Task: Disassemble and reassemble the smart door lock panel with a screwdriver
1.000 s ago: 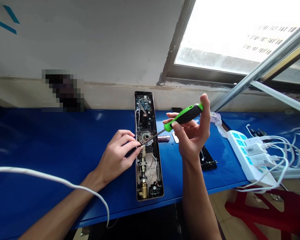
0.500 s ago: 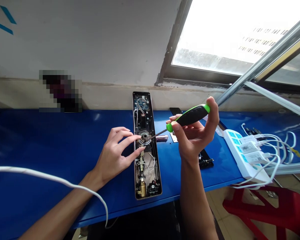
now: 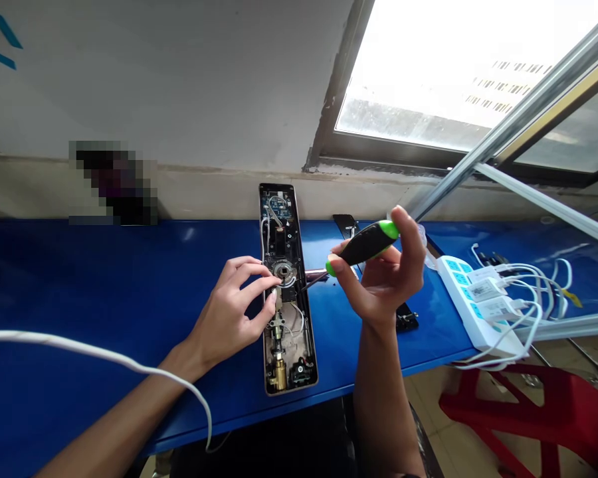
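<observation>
While the left hand reaches over the long open housing from its left side, its thumb and index fingertip sit near each other just below the round ring part; too small to tell whether they pinch anything. Right hand is clamped on the green-and-black screwdriver, thumb by the front collar, a finger against the butt end. Handle tilted up to the right, thin shaft aimed down-left at the housing's right rim.

Housing lies lengthwise on the blue table, far end toward the wall, near end by the table's front edge. Inside: circuit board at the far end, brass fitting at the near end, thin white wires. Right of it, a black part just beside the right wrist; farther right, a white power strip with chargers plugged in. Red stool below. White cable crosses in front of the left forearm.
</observation>
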Demonstrator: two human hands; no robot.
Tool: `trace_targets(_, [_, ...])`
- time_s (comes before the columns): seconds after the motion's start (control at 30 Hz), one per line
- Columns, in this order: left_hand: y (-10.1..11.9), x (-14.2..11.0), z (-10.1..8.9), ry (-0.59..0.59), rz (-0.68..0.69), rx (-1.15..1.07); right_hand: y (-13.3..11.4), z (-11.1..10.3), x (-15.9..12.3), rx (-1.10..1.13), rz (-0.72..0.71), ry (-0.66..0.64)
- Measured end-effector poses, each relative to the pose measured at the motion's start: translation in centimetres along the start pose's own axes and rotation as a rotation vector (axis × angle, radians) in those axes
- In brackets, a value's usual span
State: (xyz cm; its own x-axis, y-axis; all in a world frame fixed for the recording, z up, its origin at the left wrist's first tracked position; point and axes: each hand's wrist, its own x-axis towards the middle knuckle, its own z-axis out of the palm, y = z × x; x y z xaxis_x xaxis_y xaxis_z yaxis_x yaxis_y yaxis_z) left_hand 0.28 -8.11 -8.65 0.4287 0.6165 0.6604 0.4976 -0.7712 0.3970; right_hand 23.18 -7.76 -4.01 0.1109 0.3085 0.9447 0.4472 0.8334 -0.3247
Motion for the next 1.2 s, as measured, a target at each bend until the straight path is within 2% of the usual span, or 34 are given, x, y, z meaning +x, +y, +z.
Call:
trace_targets(0.4, [0.1, 0.0, 0.3, -0.023, -0.007, -0.016, 0.4, 0.2, -1.1, -0.023, -0.031, -0.088])
trace_targets(0.6, [0.0, -0.1, 0.3, -0.017, -0.007, -0.018, 0.5, 0.4, -0.9, 0.062, -0.085, -0.118])
trace_targets(0.73, [0.0, -0.1, 0.3, -0.017, -0.011, -0.011, -0.1, 0.2, -0.4, 0.126, 0.02, -0.152])
trace_targets(0.83, [0.0, 0.0, 0.4, -0.008, -0.008, -0.009, -0.6, -0.2, 0.0, 0.139, 0.096, -0.129])
trace_targets(1.03, [-0.2, 0.0, 0.6, -0.012, -0.011, -0.01, -0.8, -0.9, 0.7, 0.056, 0.012, -0.017])
trace_targets(1.2, [-0.2, -0.1, 0.6, -0.017, -0.01, -0.012, -1.8, -0.7, 0.7, 0.125, 0.135, -0.085])
